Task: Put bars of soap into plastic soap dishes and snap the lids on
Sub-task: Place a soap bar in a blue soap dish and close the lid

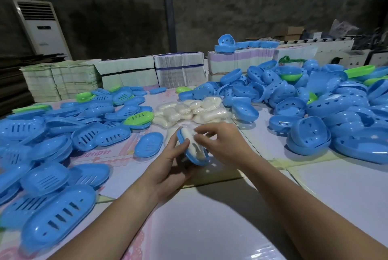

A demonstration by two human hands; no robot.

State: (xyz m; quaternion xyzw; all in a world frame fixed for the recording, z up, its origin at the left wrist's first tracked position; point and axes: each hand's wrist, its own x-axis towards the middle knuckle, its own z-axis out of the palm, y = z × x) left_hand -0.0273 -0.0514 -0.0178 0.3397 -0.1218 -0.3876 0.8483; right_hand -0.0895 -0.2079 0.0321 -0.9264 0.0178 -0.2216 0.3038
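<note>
Cluttered table (210, 217) — left hand (168, 167) grips blue dish (201, 160), soap (190, 140) inside.

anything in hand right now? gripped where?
Left hand holds a blue soap dish from underneath, thumb on its near rim. Right hand pinches the wrapped soap bar lying in it, at the bar's upper side.

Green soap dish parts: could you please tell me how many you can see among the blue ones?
About 9: four in the left pile, one at table centre, four in the right pile. More may be buried.
</note>
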